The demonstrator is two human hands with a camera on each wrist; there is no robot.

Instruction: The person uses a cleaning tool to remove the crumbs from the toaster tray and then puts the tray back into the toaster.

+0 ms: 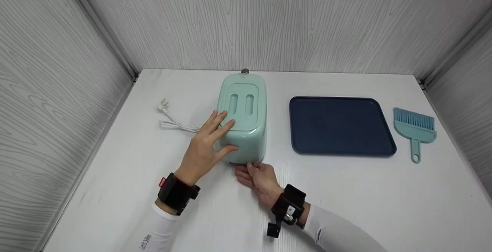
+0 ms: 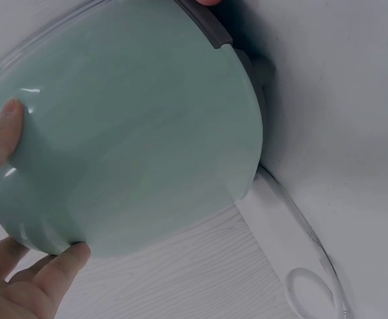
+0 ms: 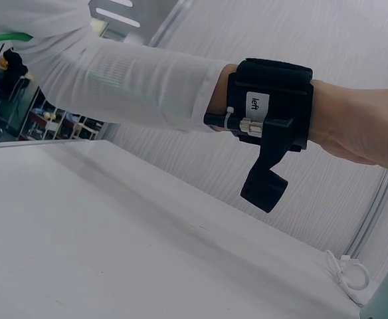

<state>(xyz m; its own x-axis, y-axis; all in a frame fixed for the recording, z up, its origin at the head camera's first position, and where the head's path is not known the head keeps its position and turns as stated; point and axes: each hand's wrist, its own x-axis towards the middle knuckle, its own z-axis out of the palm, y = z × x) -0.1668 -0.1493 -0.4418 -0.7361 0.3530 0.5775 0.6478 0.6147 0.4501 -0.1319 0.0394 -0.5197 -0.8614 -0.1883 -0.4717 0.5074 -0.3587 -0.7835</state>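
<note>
Mint-green appliance [image 1: 246, 115]: ahead of you, left of navy tray [image 1: 341, 126] | your left hand [image 1: 204, 146]: fingers spread against its near corner, likely steadying it | your right hand [image 1: 263, 181]: at its base edge; can't tell whether fingers pinch | underside hidden; white cord [image 1: 186, 129] vanishes behind your left hand

The appliance [image 1: 243, 119] is mint green (its cord [image 1: 187, 128] white), the tray [image 1: 342, 126] navy, the brush [image 1: 414, 130] teal, the walls [image 1: 265, 21] grey wood-grain.
</note>
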